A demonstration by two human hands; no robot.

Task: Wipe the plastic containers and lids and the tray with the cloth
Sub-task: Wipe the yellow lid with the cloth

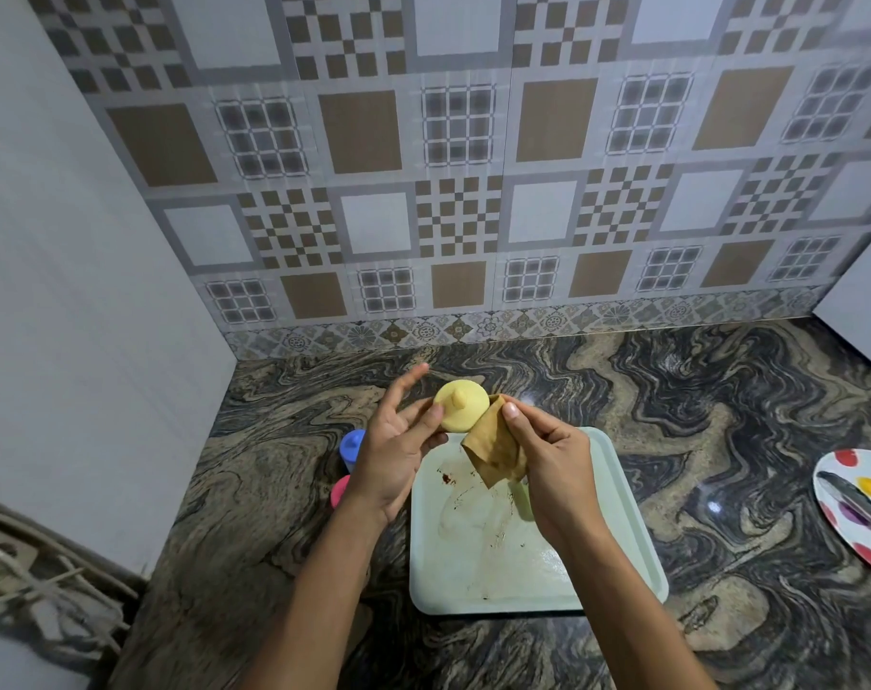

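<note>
My left hand (398,440) holds a round yellow lid (461,408) with a knob, its top facing me, lifted above the counter. My right hand (548,460) pinches a tan cloth (495,448) pressed against the lid's right side. Below both hands lies the pale green tray (632,530), its floor smeared with brown stains. A blue lidded container (351,448) and a pink one (340,493) stand on the counter left of the tray, partly hidden behind my left wrist.
A white plate with coloured dots (861,505) sits at the right edge of the marbled counter (697,415). A tiled wall runs along the back, a plain wall on the left. A wire rack (40,580) fills the lower left corner.
</note>
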